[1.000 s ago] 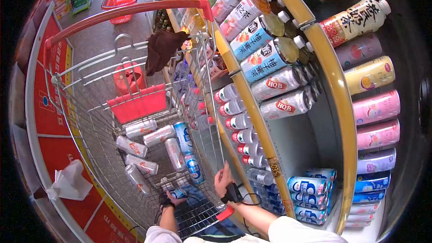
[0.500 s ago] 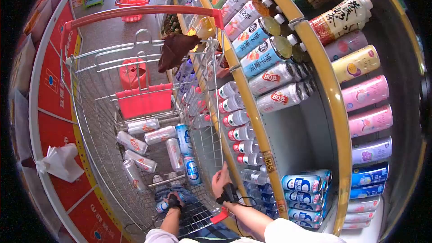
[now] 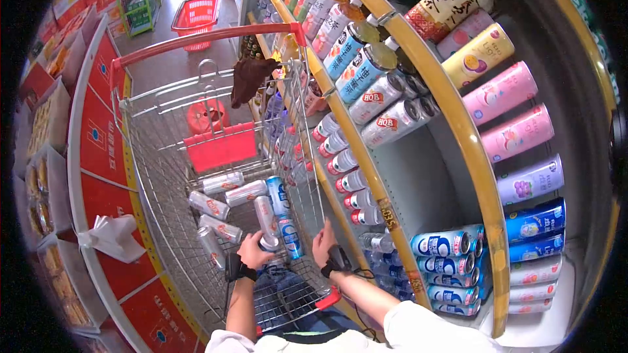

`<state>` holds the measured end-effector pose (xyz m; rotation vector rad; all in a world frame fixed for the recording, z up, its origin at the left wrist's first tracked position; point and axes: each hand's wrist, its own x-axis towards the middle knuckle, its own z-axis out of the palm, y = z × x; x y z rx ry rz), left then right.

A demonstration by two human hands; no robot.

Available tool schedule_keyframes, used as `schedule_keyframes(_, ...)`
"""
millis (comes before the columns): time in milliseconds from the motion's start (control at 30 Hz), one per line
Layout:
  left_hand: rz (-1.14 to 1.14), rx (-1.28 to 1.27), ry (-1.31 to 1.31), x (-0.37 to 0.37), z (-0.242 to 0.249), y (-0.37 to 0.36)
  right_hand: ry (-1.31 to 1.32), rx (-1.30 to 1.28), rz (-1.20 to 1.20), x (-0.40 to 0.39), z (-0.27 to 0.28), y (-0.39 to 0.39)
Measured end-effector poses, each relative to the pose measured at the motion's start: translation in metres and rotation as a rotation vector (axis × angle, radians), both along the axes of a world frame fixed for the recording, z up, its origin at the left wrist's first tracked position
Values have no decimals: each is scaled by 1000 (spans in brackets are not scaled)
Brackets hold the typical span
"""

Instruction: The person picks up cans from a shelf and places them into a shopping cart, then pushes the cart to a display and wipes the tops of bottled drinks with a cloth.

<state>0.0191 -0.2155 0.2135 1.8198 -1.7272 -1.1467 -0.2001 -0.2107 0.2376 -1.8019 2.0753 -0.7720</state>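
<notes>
My left hand (image 3: pixel 255 252) is over the near part of the wire shopping cart (image 3: pixel 297 297), its fingers round a can (image 3: pixel 269 243) of which little more than one end shows. Just beyond it lie silver cans (image 3: pixel 210 204) and two blue cans (image 3: pixel 290 238) on the cart floor. To the right, my right hand (image 3: pixel 324 246) is beside the cart's right side wall, fingers partly extended, with nothing visible in it. Both wrists wear black bands.
Shelves with yellow edges (image 3: pixel 366 163) run along the right, holding bottles and cans, among them blue-and-white cans (image 3: pixel 445 265). A red display with packaged goods (image 3: pixel 108 222) borders the left. Farther up the aisle is a red basket (image 3: pixel 196 19).
My left hand has moved forward and up with the can, toward the cans in the cart. My right hand has shifted slightly. The camera view has turned a little.
</notes>
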Motion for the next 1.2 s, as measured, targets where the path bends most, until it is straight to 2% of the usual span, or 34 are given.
schedule_keyframes(33,56,-50,42,2,36,-8,-117,66,-36,0,0,1)
schedule_keyframes(133,255,-88,298,5,59,-29,39,-252,-34,2,-1,-5)
schedule_keyframes(200,356,21,609,2,98,-43,-139,-145,-54,0,16,-8)
schedule_keyframes(267,414,-27,766,-11,124,-54,-283,-49,-28,-1,41,-13)
schedule_keyframes(300,398,23,863,-17,144,-61,-505,55,-27,-4,43,-16)
schedule_keyframes(367,359,-15,934,-36,152,-77,-948,261,-41,-13,46,-19)
schedule_keyframes(400,314,-6,971,-45,162,-84,-797,294,38,-14,74,-20)
schedule_keyframes(467,262,-44,995,-65,169,-98,-1008,311,-28,-12,101,-23)
schedule_keyframes(567,262,33,1069,-89,181,-107,-1457,335,-142,-8,140,-25)
schedule_keyframes(667,250,34,946,-106,183,-112,-1472,405,-75,-24,143,-20)
schedule_keyframes(800,358,-97,882,-128,173,-113,-1502,214,-119,-43,140,-14)
schedule_keyframes(867,454,114,868,-126,185,-110,-1471,62,-208,-53,152,-11)
schedule_keyframes(933,513,226,1032,-136,177,-105,-1393,-50,-320,-60,165,-12)
schedule_keyframes(967,456,338,1031,-137,179,-101,-1354,-82,-397,-64,178,-18)
schedule_keyframes(1067,307,422,965,-147,171,-99,-1262,-173,-368,-93,190,-34)
schedule_keyframes(1100,209,127,755,-155,156,-100,-1307,-175,-414,-99,205,-41)
schedule_keyframes(1133,133,-378,640,-165,155,-102,-1221,-219,-373,-104,211,-45)
schedule_keyframes(1167,-69,-509,618,-167,157,-104,-1133,-259,-328,-110,214,-50)
schedule_keyframes(1200,-269,-638,590,-169,182,-106,-1044,-298,-282,-113,219,-52)
